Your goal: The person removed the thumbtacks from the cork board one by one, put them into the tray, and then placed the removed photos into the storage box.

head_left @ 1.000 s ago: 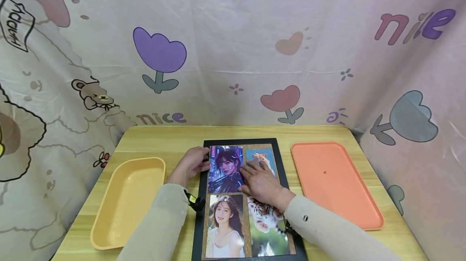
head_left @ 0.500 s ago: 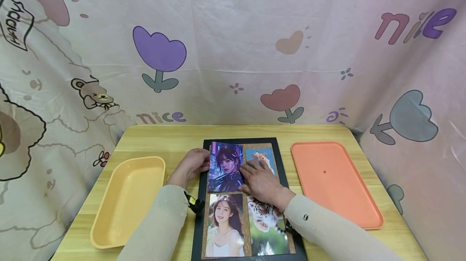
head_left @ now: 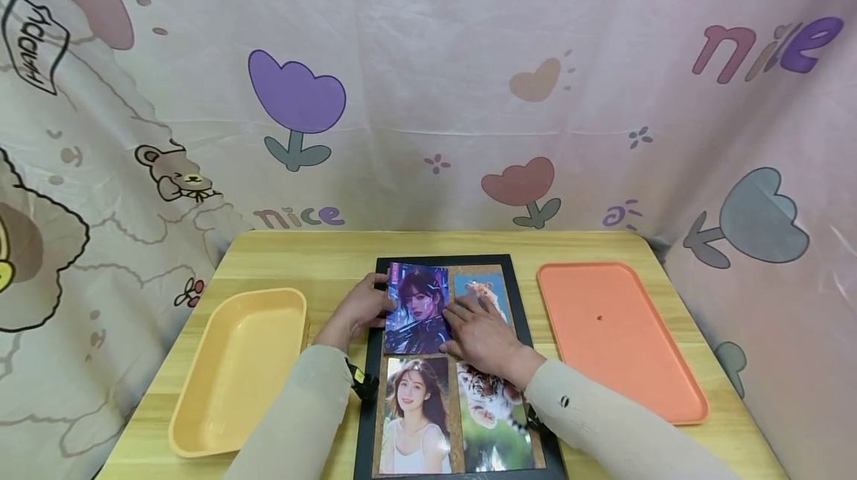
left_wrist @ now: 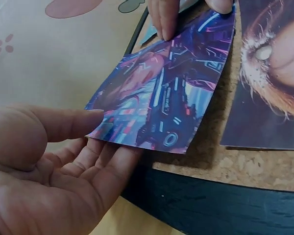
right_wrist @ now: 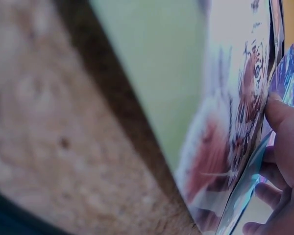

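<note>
A purple-and-blue photo print (head_left: 418,309) of a figure lies over the upper left of a cork board (left_wrist: 225,159) with a black frame (head_left: 367,391). My left hand (head_left: 358,307) pinches the print's left edge; in the left wrist view the thumb (left_wrist: 76,125) is on top and the fingers underneath. That edge is raised off the cork and the print bows. My right hand (head_left: 485,335) lies across the board, its fingertips at the print's right edge, partly covering a photo with a blue background (head_left: 477,284) and a white tiger photo (head_left: 492,420). A portrait photo (head_left: 415,420) sits at lower left.
A yellow tray (head_left: 234,376) stands left of the board and an orange tray (head_left: 616,338) right of it, both on the wooden table (head_left: 321,249). Behind the table hangs a patterned curtain (head_left: 415,85).
The purple print's left side has come up off the board in my left hand, which has shifted slightly right. My right hand stays in place.
</note>
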Demonstrator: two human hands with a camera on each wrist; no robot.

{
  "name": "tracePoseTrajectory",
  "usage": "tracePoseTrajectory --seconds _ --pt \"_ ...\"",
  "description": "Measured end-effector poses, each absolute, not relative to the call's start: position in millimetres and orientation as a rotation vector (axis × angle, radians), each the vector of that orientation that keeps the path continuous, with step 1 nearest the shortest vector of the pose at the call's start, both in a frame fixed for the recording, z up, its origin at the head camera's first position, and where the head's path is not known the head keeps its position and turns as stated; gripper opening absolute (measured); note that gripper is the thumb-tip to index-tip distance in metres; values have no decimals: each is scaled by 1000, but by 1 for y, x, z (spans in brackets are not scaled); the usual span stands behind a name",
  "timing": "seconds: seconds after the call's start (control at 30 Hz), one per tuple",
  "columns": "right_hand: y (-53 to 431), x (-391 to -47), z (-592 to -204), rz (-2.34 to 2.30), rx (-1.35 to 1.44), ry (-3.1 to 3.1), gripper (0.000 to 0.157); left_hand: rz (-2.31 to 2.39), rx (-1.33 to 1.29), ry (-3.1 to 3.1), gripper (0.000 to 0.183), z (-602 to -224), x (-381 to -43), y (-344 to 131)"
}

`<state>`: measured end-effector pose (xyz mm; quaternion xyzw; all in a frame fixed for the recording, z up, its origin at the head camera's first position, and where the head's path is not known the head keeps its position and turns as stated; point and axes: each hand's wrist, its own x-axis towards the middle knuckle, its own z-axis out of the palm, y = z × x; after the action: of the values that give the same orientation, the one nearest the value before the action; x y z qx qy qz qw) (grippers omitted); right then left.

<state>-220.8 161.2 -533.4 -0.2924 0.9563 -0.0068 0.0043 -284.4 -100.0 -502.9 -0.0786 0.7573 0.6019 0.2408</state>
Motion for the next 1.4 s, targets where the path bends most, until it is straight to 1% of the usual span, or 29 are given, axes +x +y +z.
tracePoseTrajectory --seconds 0.17,0.6,0.67,0.8,0.87,1.4 --pt "161 -220 -535 -34 -921 2999 72 1654 -198 2083 67 -508 -282 -100" --pt "160 -221 -535 -25 -911 2992 73 1681 -167 2222 81 -517 -284 -100" --pt "160 -221 -534 -26 -908 2990 73 1673 -149 2234 75 -516 -283 -102" --pt "160 -221 -533 -24 -897 2985 73 1592 -94 2267 51 -514 -282 -103" --pt "160 -221 -533 -23 -897 2983 73 1560 -75 2279 44 -513 -282 -103" --pt "163 -218 -534 -113 -944 3031 69 1595 -89 2246 42 -514 -282 -104"
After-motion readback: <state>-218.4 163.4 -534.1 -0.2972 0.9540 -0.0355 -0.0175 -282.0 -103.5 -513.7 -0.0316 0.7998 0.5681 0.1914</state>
